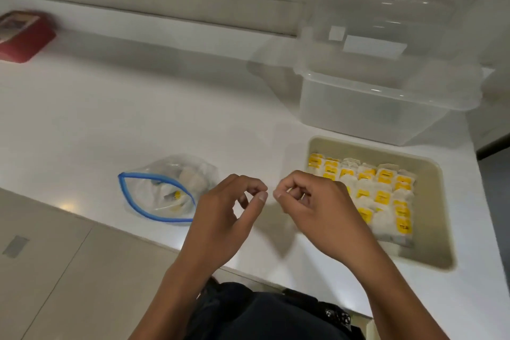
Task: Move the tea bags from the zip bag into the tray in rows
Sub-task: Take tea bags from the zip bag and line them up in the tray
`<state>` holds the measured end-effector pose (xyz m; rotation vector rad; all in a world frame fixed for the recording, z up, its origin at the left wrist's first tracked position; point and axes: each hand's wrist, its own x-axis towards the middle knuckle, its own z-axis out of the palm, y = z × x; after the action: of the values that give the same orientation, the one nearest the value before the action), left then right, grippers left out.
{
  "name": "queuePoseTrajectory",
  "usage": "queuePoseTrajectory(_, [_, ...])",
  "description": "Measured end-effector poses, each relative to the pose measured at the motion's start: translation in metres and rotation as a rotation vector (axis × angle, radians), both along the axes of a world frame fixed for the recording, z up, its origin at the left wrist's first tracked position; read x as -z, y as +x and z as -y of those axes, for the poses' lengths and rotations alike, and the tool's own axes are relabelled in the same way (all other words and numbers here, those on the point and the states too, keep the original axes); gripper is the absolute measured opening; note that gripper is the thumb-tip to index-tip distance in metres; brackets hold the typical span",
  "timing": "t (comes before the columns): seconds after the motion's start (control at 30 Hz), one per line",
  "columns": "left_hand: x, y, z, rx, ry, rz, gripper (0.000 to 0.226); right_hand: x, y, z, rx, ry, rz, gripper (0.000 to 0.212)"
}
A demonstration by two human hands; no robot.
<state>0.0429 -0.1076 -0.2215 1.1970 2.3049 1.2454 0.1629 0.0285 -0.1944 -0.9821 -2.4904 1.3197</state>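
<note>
While our hands meet mid-surface, the zip bag (158, 196) lies left, the tray (430, 201) right.
Our left hand (229, 210) is nearer the bag, curled and holding nothing; our right hand (309, 201) is curled too, its hold unclear.

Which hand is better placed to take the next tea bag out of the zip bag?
Probably the left hand: it hovers right beside the zip bag, whose open mouth faces it. The right hand is nearer the tray.
</note>
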Motion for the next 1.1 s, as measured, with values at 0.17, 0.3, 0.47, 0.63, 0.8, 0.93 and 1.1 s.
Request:
queuePoseTrajectory(0.17, [-0.007,-0.038,0.058,-0.076,0.012,-0.001,0.007,-0.001,-0.06,0.055,-0.12,-0.001,0.006,0.012])
queuePoseTrajectory(0.3, [0.0,-0.069,0.101,-0.167,-0.035,0.014,0.009,0.008,-0.097,0.095,-0.179,-0.069,0.034,0.012])
queuePoseTrajectory(0.47, [0.025,-0.101,0.134,-0.574,0.013,0.039,0.039,0.035,-0.126,0.134,-0.208,-0.085,0.103,0.02])
queuePoseTrajectory(0.63, [0.057,-0.126,0.131,-0.476,-0.15,0.598,0.093,0.072,-0.155,0.154,-0.246,0.09,0.175,0.028])
queuePoseTrajectory(0.8, [0.071,-0.138,0.126,-0.373,-0.264,0.713,0.079,0.095,-0.173,0.153,-0.142,0.278,0.297,0.037])
queuePoseTrajectory(0.93, [0.074,-0.149,0.134,-0.331,-0.262,0.657,0.079,0.104,-0.188,0.152,-0.149,0.39,0.424,0.038])
queuePoseTrajectory(1.1, [0.077,-0.149,0.141,-0.269,-0.215,0.625,0.085,0.108,-0.2,0.152,-0.22,0.411,0.529,0.044])
